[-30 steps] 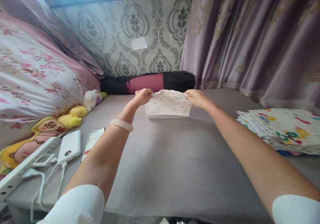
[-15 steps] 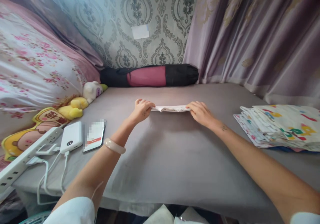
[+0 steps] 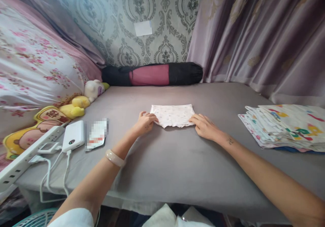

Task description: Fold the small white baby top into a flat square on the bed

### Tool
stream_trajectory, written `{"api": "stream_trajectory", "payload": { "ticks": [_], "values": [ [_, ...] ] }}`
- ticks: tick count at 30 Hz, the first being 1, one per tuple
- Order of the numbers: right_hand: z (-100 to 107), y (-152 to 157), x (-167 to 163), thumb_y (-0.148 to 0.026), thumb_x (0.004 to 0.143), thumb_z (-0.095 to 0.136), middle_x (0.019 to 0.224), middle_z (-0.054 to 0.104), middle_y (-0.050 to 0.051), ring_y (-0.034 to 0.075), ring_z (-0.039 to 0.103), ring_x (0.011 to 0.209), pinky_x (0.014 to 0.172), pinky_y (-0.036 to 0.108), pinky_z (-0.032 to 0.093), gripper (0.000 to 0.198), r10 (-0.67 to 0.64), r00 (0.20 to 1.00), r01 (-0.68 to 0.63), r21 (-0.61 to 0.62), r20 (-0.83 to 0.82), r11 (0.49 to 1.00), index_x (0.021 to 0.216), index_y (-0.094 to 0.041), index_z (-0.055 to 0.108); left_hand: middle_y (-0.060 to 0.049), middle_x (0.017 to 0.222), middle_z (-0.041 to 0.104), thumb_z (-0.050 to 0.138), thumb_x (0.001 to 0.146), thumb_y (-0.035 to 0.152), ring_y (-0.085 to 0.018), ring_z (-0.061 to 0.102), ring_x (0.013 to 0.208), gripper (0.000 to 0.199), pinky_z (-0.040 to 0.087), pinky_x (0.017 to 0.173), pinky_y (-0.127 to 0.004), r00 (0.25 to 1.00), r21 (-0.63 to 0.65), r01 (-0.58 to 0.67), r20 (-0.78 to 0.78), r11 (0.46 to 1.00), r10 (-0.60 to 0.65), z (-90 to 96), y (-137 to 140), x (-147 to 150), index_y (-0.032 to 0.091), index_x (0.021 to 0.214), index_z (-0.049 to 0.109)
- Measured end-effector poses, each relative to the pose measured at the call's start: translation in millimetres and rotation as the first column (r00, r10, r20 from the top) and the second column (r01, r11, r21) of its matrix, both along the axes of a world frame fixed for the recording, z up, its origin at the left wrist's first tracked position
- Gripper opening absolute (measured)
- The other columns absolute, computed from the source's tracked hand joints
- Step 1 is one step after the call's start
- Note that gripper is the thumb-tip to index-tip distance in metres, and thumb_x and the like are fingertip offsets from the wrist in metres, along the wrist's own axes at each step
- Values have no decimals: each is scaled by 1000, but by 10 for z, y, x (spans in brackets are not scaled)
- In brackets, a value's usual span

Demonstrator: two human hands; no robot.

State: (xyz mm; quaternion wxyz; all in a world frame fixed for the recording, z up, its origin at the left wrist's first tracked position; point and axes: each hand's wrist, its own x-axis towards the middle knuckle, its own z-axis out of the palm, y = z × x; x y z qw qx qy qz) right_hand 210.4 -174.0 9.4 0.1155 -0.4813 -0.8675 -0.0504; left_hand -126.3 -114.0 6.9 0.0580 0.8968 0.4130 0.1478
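Observation:
A small white cloth (image 3: 174,115) with a faint dotted print lies, folded into a wide strip, on the grey bed sheet (image 3: 165,169). At its near left corner my left hand (image 3: 146,122) pinches the fabric between thumb and fingers. My right hand (image 3: 205,126) grips the near right corner the same way. Between the two hands the cloth's near edge looks uneven and slightly raised. How many layers it has, I cannot tell.
To the right lies a stack of folded printed cloths (image 3: 291,127). On the left are a phone (image 3: 96,135), a white power bank (image 3: 73,136), a power strip (image 3: 30,157) with cables, and plush toys (image 3: 73,108). A black and pink rolled bag (image 3: 149,74) lies against the wall.
Both hands have come down and slightly nearer with the cloth. It was held up edge-on above the sheet; now its broad face shows, lying on the sheet.

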Motion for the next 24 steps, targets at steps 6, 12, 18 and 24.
{"api": "stream_trajectory", "payload": {
  "ticks": [6,12,18,24],
  "values": [
    [97,86,-225,-4,86,45,103,67,6,21,57,98,87,31,38,27,-185,983,183,-69,-15,981,91,-17,68,-4,94,73,48,83,22,-23,63,97,18,27,107,-49,993,-28,-118,-6,993,118,166,-73,209,21,78,66],
    [67,412,-751,-11,94,38,131,58,12,23,50,123,106,33,34,40,-210,973,210,-20,-98,978,128,-11,61,-9,128,65,39,95,24,-23,56,122,32,27,113,-48,956,13,-292,39,956,291,142,27,793,21,121,58],
    [-93,592,-980,-21,99,28,157,26,13,25,18,146,120,46,14,55,-291,957,287,-166,4,943,152,-4,34,-14,156,38,27,99,28,-27,26,148,51,17,121,-52,945,1,-313,-100,950,311,-78,91,1126,11,146,38],
    [-144,600,-952,-23,100,25,157,26,11,23,19,146,121,47,13,57,-312,949,312,-232,35,922,153,-3,32,-14,157,37,22,101,31,-27,27,147,54,19,121,-49,930,-24,-340,-159,940,332,-208,128,1108,9,148,37]
  ]
}}
